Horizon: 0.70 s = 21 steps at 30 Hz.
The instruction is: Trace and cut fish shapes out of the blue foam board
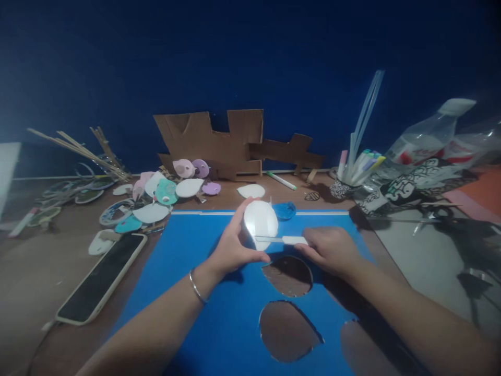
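Note:
My left hand [230, 243] grips a white leaf-shaped cutout [261, 216] by its left side, fingers behind it and thumb below. A craft knife [294, 240] with a white handle is in my closed right hand [331, 248]. Its thin blade lies across the lower part of the cutout, at or touching its surface. Both hands are above a blue foam-like sheet [188, 292], which has several leaf-shaped holes with rough edges. A blue leaf-shaped piece [284, 211] lies just behind the cutout. Another white cutout [251, 191] rests farther back.
A phone [104, 279] lies left of the sheet. Bird-shaped pieces [166, 191] in several colours are piled behind it. Cut cardboard [211, 143] leans on the blue wall. A green-capped marker [282, 180], a cup of markers [342, 189] and plastic bottles [430, 130] stand or lie toward the right.

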Motion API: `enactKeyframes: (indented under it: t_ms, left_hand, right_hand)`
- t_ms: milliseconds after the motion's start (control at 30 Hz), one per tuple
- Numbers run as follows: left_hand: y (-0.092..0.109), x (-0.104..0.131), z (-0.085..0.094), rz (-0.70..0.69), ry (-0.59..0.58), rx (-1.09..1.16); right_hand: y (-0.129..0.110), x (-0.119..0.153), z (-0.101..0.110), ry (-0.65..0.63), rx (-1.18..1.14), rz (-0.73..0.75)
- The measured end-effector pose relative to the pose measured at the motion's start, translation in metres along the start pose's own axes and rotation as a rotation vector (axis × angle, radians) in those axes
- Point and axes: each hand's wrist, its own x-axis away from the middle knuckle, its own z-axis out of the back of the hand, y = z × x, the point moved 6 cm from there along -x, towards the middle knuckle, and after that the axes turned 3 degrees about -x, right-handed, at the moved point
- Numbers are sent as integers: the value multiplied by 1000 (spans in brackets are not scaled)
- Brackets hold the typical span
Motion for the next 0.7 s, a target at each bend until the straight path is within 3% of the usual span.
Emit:
enactKeyframes:
  t_ms: [700]
  left_hand:
    - [-1, 1, -2, 35, -21, -26]
  right_hand:
    - [-1, -1, 1, 14, 28, 0]
